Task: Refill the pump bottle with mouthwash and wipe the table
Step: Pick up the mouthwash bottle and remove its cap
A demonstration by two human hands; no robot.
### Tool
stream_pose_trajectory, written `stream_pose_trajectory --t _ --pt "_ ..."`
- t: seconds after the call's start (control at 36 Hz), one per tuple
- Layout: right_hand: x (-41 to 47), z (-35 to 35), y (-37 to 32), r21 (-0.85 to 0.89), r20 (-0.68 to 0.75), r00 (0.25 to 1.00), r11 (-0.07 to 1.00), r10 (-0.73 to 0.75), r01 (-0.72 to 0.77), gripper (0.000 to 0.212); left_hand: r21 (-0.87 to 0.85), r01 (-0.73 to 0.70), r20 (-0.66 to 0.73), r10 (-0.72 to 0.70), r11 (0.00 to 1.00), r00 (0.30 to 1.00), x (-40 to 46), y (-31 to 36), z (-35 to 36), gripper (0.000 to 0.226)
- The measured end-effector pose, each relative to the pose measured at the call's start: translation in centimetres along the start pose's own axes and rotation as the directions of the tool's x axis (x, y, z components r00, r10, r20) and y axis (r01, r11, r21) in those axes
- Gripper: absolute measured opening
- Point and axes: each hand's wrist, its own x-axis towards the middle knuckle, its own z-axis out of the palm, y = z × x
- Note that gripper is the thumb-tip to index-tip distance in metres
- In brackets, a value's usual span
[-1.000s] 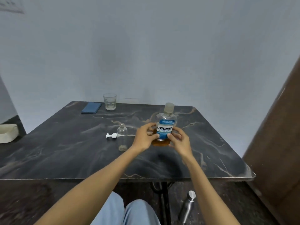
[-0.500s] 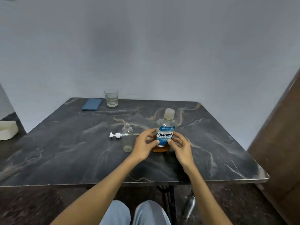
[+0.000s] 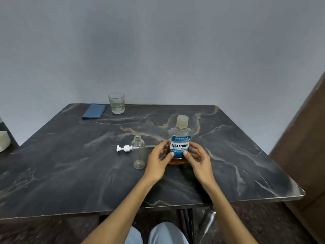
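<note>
Both hands, left hand (image 3: pixel 157 162) and right hand (image 3: pixel 198 160), grip the capped mouthwash bottle (image 3: pixel 179 142) standing on the dark table (image 3: pixel 70 164), just right of the uncapped pump bottle (image 3: pixel 138 152)

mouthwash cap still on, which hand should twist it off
Right, probably. Both hands flank the mouthwash bottle low on its label. The left hand sits between it and the open pump bottle, so it can steady the base while the right hand reaches the cap.

Black marble tabletop (image 3: pixel 70 173) with tan veins; mouthwash bottle (image 3: pixel 180 138) blue-white label, amber liquid; blue cloth (image 3: pixel 94 111) far-left corner; white pump (image 3: pixel 124 148).
</note>
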Motion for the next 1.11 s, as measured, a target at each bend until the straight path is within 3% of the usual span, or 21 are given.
stream_pose_trajectory --t 0.17,0.25,0.44,0.56,0.64,0.75,0.86,0.97,1.11 --pt "-0.1 0.1 0.4 -0.04 -0.004 1.0 0.999 -0.008 0.007 0.032 -0.029 -0.042 0.053 0.043 0.999 0.998 -0.4 -0.5 0.3 0.048" --pt "-0.3 0.2 0.6 -0.053 -0.016 1.0 0.998 -0.019 0.018 0.034 0.025 -0.031 0.081 0.029 0.999 0.996 -0.4 -0.7 0.3 0.054" --pt "-0.6 0.2 0.6 -0.081 -0.041 0.998 0.996 -0.049 0.046 0.042 0.153 -0.031 0.087 0.018 0.988 0.996 -0.5 -1.3 0.4 0.042" --pt "-0.9 0.5 0.1 -0.038 -0.201 0.978 0.998 -0.053 0.046 0.039 0.19 -0.041 0.081 0.026 0.981 0.996 -0.5 -1.2 0.5 0.043" --pt "-1.0 0.8 -0.8 -0.03 -0.372 0.924 0.996 -0.092 0.087 0.027 0.211 -0.036 0.081 0.019 0.977 0.997 -0.6 -1.2 0.4 0.043" --pt "-0.4 1.2 -3.2 -0.045 -0.396 0.9 0.983 -0.182 0.18 0.019 0.225 -0.03 0.087 0.01 0.974 0.996 -0.6 -1.1 0.4 0.044" --pt "0.9 1.8 -6.7 -0.095 -0.338 0.903 0.964 -0.264 0.247 0.037 0.251 -0.026 0.076 0.007 0.968 0.997 -0.7 -0.9 0.4 0.043" --pt "2.4 2.6 -8.7 -0.125 -0.276 0.937 0.975 -0.213 0.185 0.064 0.246 -0.037 0.057 0.024 0.968 0.998 -0.9 -0.8 0.4 0.042" --pt "3.7 3.6 -8.8 -0.185 -0.278 0.942 0.973 -0.188 0.14 0.067 0.255 -0.027 0.065 0.01 0.967 0.998 -0.9 -0.5 0.4 0.042"
